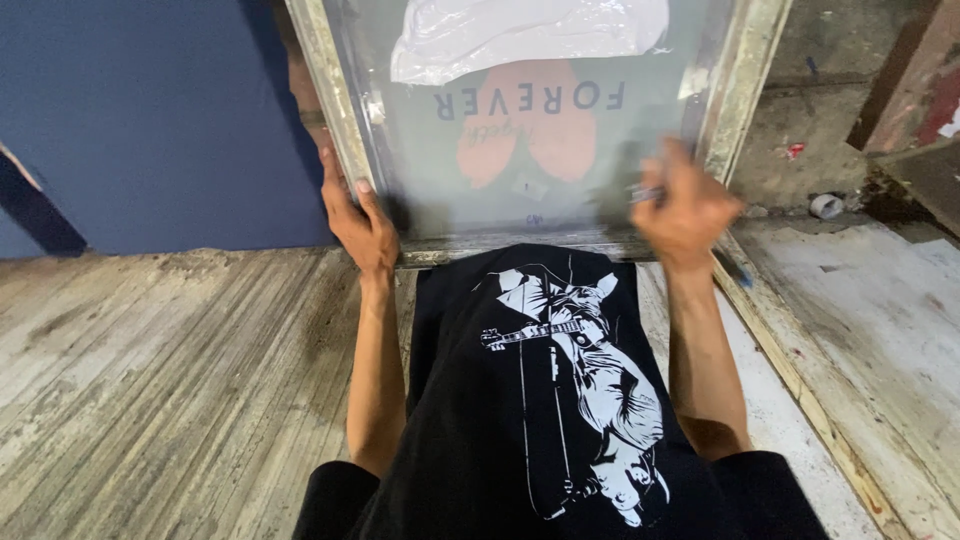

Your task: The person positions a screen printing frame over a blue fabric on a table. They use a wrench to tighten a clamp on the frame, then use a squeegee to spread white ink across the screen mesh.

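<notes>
Wooden-framed printing screen (520, 130) with grey mesh and an orange motif lies at the far edge of the worn plank table (150, 380). Left hand (358, 225) grips its near-left corner, fingers wrapped. Right hand (685, 210) is blurred over the near-right corner; grip unclear.

The right hand (685, 205) is blurred, its grip unclear. The printing screen (530, 120) runs off the top edge. The black shirt (540, 400) hides the person's body.

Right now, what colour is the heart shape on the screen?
Orange-red heart shape, seen in the head view.
</notes>
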